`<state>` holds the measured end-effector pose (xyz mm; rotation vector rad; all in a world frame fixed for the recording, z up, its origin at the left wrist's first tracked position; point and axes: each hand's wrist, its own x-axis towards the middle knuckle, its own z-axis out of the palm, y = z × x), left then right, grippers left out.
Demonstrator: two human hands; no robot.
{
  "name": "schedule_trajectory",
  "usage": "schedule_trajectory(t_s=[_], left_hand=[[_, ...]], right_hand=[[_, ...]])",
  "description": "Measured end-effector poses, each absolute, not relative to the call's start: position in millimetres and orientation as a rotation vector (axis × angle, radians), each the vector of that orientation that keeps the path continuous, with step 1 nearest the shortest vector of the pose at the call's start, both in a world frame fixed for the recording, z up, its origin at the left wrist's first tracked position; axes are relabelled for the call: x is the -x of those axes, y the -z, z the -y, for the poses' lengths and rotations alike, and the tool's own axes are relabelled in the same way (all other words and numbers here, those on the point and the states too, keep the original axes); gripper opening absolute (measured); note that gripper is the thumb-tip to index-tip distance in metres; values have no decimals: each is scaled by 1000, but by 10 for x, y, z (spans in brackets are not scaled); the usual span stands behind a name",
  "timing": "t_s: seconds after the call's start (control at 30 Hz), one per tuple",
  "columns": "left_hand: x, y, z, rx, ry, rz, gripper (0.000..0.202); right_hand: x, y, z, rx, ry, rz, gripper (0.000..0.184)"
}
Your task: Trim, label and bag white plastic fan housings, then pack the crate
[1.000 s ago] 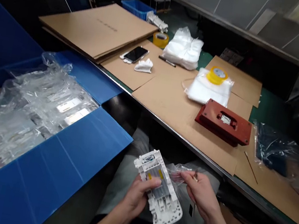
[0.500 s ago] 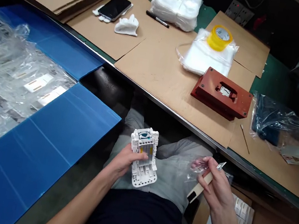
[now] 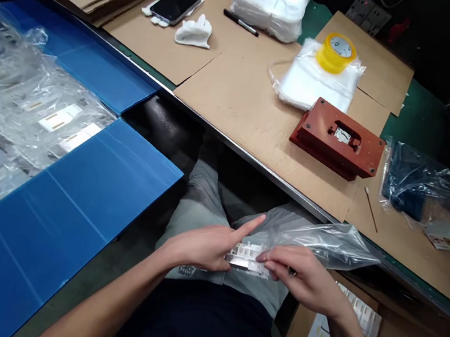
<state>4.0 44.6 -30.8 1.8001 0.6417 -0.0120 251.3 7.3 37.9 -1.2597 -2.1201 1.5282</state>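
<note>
The white plastic part (image 3: 247,258) is between the 2 hands, low over the person's grey trousers (image 3: 201,205) and on the near side of the worktop (image 3: 420,119). The left hand (image 3: 209,247) is closed across it, hiding much of its length, with 1 finger raised and pointing away from it; a perforated end shows below the wrist side of that hand. The part's ribbed middle is bare to view between the hands. The right hand (image 3: 305,272) is at the part's other end, thumb and fingertips pinched on the clear bag (image 3: 331,245); whether they also grip the part cannot be told. The bag trails off above the right hand toward the worktop's edge. A small dark tip shows among the right fingers, too hidden to identify. The 2 hands are near each other but apart.

Beyond them, a red block (image 3: 333,150) rests on cardboard (image 3: 237,101), with a thin stick (image 3: 371,210) to its right. A yellow tape roll (image 3: 330,61) sits on white bags (image 3: 309,84). To the left, film-wrapped pieces (image 3: 20,115) fill a space beside a blue flap (image 3: 119,173).
</note>
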Motion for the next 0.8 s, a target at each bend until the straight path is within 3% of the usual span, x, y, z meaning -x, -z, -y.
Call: schedule_trajectory(t_s=[0.17, 0.33, 0.4, 0.53, 0.8], left_hand=[[-167, 303, -442, -1843, 118, -582, 106], [-190, 292, -460, -1803, 40, -650, 62], [-149, 325, -459, -1699, -17, -761, 54], [-48, 398, -458, -1382, -170, -859, 51], [-215, 503, -301, -538, -473, -902, 68]], right_hand=[[-2396, -487, -73, 1038, -1699, 2340, 19], [-2388, -584, 8, 1125, -1717, 2539, 16], [-2440, -610, 32, 1251, -1607, 2646, 17], [-2602, -554, 23, 1416, -1455, 2692, 21], [-2484, -225, 151, 1254, -1703, 2188, 21]])
